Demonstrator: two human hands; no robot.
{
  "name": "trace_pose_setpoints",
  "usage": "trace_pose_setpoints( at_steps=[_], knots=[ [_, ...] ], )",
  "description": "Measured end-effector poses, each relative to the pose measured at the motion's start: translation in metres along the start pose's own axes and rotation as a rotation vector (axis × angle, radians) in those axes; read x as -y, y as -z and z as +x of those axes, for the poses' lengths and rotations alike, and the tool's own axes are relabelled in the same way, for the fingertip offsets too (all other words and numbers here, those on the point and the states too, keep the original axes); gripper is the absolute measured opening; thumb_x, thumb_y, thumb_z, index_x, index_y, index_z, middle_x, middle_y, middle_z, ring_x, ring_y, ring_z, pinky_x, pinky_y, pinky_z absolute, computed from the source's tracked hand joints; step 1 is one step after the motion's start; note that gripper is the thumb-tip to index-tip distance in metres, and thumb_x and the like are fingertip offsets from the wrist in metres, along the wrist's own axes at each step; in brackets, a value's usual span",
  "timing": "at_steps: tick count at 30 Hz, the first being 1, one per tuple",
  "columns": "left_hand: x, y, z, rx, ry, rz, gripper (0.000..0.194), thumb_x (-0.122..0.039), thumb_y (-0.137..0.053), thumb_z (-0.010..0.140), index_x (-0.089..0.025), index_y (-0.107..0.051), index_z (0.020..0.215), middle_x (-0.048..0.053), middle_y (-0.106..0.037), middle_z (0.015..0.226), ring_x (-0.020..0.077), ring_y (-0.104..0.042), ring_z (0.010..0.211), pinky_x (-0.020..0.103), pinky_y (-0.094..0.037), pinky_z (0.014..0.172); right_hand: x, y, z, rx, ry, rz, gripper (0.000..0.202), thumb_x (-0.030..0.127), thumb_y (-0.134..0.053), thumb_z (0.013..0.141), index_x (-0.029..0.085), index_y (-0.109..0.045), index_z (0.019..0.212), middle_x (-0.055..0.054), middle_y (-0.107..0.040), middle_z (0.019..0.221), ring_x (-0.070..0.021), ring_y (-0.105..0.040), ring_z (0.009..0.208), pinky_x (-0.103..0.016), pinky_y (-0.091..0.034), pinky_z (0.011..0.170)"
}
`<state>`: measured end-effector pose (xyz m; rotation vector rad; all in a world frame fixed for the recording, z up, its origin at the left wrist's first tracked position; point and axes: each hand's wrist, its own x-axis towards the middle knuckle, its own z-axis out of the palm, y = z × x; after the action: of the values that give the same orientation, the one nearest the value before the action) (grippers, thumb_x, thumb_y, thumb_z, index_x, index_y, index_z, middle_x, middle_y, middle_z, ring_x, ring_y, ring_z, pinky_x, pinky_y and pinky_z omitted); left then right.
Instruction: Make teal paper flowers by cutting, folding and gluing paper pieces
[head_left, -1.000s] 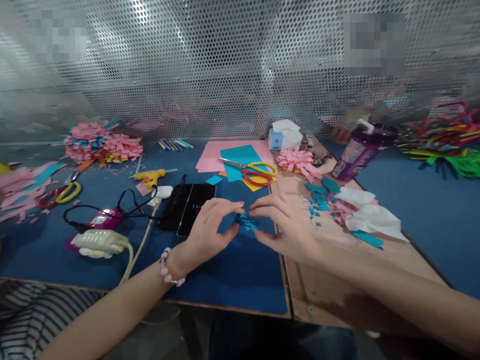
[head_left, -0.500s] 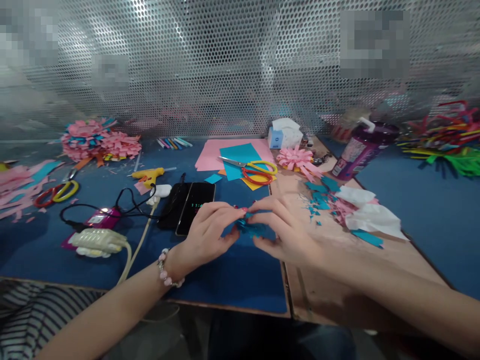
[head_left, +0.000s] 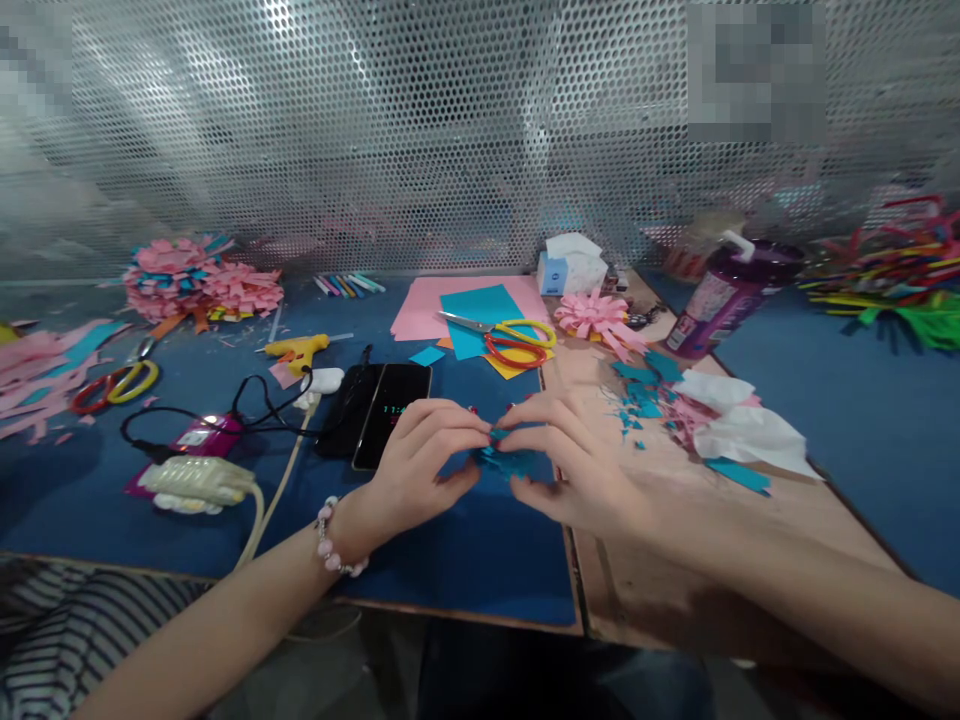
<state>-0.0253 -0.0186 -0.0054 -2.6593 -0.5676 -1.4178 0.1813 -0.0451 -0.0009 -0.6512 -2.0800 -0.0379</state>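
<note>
Between my hands, just above the blue table, is a small teal paper flower (head_left: 506,461) with curled, layered petals. My left hand (head_left: 426,452) pinches it from the left, fingertips meeting near its top centre. My right hand (head_left: 566,450) has its fingers curled around the flower's right side, the index finger at the petals and the thumb below. Parts of the flower are covered by the fingers. Beyond the hands, scissors (head_left: 510,340) with red and yellow handles lie on teal, pink and yellow paper sheets (head_left: 420,305). A phone (head_left: 382,400) lies beside my left hand.
On the left are a yellow glue gun (head_left: 298,352), a power strip (head_left: 196,480), cables, another pair of scissors (head_left: 116,385) and pink paper flowers (head_left: 176,280). To the right stand a tissue box (head_left: 574,272) and a purple cup (head_left: 720,300), with teal scraps (head_left: 643,392) and crumpled tissue (head_left: 750,440) nearby.
The fingers of both hands have shifted slightly on the teal flower, and a little more of its petals shows. Everything else on the table stays in place.
</note>
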Motion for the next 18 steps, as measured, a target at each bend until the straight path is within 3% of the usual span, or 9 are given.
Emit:
trace_pose_setpoints(
  at_steps=[18],
  knots=[
    [-0.0023,0.0008,0.0026,-0.022,0.013,-0.076,0.025,-0.009,-0.065,0.078,-0.021,-0.058,0.099,0.004,-0.071,0.091,0.0183,-0.063,0.091,0.035,-0.053,0.081,0.0034,0.0008,0.0001,-0.018,-0.031,0.067,0.031,0.006,-0.058,0.074,0.022,-0.052,0.099,-0.005,-0.062,0.101,-0.0195,-0.058,0.098,-0.039,-0.049,0.086]
  ],
)
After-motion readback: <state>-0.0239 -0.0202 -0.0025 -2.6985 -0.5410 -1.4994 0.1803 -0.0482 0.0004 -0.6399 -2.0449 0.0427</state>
